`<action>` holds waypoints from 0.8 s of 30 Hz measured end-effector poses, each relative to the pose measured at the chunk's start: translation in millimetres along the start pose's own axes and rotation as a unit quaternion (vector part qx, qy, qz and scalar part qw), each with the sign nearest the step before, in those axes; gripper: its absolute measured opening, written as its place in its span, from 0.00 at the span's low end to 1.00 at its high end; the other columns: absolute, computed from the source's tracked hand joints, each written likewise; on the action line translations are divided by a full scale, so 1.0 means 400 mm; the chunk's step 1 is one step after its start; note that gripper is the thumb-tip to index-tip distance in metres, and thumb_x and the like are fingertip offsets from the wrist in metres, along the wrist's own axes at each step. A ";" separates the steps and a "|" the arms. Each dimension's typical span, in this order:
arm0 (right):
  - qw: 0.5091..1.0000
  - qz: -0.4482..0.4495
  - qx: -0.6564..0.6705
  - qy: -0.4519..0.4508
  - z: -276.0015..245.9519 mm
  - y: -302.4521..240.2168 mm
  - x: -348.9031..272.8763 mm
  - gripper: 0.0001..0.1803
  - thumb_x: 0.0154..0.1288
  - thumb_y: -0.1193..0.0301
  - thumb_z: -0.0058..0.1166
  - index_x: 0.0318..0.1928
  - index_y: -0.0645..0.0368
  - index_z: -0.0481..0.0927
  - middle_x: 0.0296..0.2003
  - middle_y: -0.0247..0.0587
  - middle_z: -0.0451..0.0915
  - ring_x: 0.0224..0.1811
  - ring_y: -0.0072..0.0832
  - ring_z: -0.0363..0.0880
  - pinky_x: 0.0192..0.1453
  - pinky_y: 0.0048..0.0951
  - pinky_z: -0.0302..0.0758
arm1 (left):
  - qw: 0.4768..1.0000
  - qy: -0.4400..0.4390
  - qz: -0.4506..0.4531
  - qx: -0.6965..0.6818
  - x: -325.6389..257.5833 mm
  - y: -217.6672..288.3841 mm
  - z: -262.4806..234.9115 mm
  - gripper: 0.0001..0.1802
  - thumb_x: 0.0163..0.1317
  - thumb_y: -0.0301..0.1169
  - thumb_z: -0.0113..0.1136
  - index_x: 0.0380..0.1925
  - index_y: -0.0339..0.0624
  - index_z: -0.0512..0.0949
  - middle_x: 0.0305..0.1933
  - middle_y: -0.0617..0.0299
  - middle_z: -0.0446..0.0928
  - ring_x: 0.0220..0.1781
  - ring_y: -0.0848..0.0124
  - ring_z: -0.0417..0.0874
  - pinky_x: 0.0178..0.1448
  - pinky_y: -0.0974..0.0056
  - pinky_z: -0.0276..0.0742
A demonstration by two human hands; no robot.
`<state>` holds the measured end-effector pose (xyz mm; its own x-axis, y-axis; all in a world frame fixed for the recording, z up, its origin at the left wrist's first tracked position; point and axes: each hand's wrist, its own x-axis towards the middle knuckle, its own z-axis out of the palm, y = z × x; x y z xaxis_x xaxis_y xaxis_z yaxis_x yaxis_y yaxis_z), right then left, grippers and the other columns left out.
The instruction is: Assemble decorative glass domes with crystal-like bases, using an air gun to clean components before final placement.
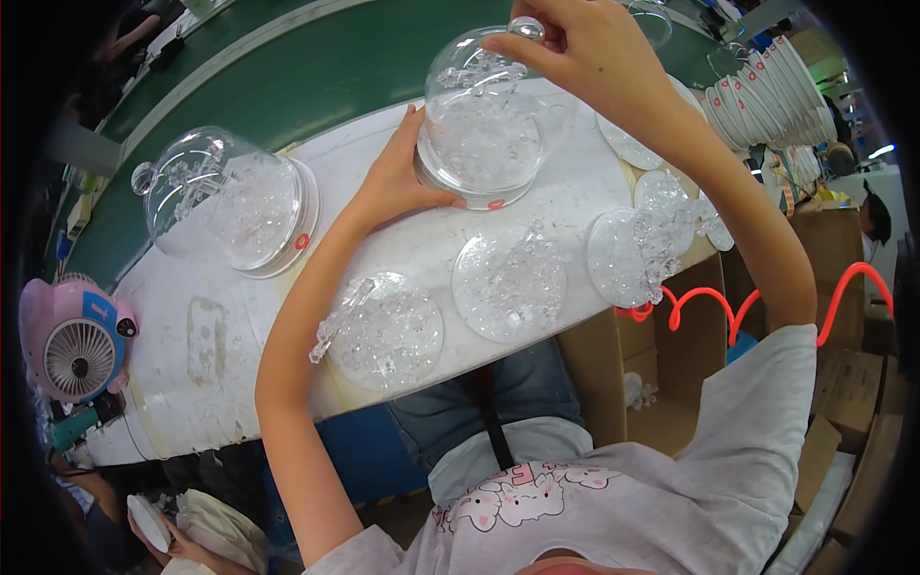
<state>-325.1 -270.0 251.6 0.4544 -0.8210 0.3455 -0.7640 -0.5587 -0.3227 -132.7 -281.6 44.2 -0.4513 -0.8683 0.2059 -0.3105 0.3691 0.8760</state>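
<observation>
Nearest of all, at six o'clock, a pale T-shirt (527, 522) with a cartoon animal print is seen, and up at twelve the action is centred on a clear dome (470, 101), set over a white base (515, 196) on the white worktable (402, 244). Its round knob (526, 29) is pinched between thumb and fingers by the right hand (599, 57), reaching in at one o'clock; at eleven, the white base is clasped along its near-left side by the left hand (388, 177), the two hands kept apart. Clear pieces (494, 139) are enclosed under the glass. Over to ten o'clock, a second dome (225, 196) is seen tilted on its own base, its knob pointed outward. Clear bits are heaped on three pale discs: one at eight o'clock (433, 326), one by the centre (466, 278), one at three (596, 251). A stack of white bases (767, 96) is leaned at two; at three, a red coiled hose (706, 291) is strung above an open cardboard box (685, 369). A pink fan (81, 350) is stationed at nine, and far out at eight, a white disc (149, 522) is held by a co-worker's hands (182, 548).
</observation>
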 end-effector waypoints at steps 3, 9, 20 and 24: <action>1.000 0.009 -0.002 0.003 0.001 0.000 0.002 0.17 0.57 0.62 0.54 0.33 0.66 0.69 0.25 0.59 0.75 0.31 0.53 0.76 0.34 0.42 0.70 | 1.000 0.001 0.001 -0.008 0.000 -0.004 0.002 0.64 0.25 0.43 0.79 0.64 0.39 0.53 0.68 0.44 0.54 0.73 0.51 0.43 0.73 0.55 0.45; 1.000 0.002 0.009 0.025 0.004 0.007 -0.003 0.18 0.55 0.62 0.56 0.32 0.66 0.70 0.24 0.59 0.75 0.30 0.52 0.76 0.33 0.41 0.70 | 1.000 -0.002 0.000 -0.008 0.000 0.001 0.004 0.64 0.25 0.43 0.79 0.65 0.39 0.52 0.68 0.44 0.53 0.73 0.51 0.43 0.73 0.55 0.45; 0.998 -0.054 -0.006 0.008 0.006 0.024 0.006 0.18 0.56 0.61 0.55 0.32 0.65 0.69 0.23 0.57 0.74 0.28 0.52 0.76 0.31 0.40 0.70 | 1.000 0.000 0.001 0.005 -0.001 -0.001 0.004 0.66 0.24 0.45 0.79 0.65 0.39 0.51 0.68 0.42 0.52 0.73 0.51 0.44 0.72 0.55 0.46; 0.999 -0.036 -0.007 -0.015 0.004 0.022 0.007 0.18 0.57 0.61 0.54 0.32 0.65 0.69 0.23 0.58 0.74 0.28 0.52 0.75 0.31 0.41 0.69 | 0.999 0.018 0.009 0.026 -0.002 0.000 0.006 0.65 0.27 0.39 0.80 0.66 0.41 0.50 0.66 0.52 0.59 0.68 0.60 0.59 0.70 0.61 0.52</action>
<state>-330.0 -277.4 248.3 0.5213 -0.7821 0.3414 -0.7355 -0.6147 -0.2852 -134.3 -280.0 43.1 -0.4276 -0.8720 0.2382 -0.3450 0.4010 0.8486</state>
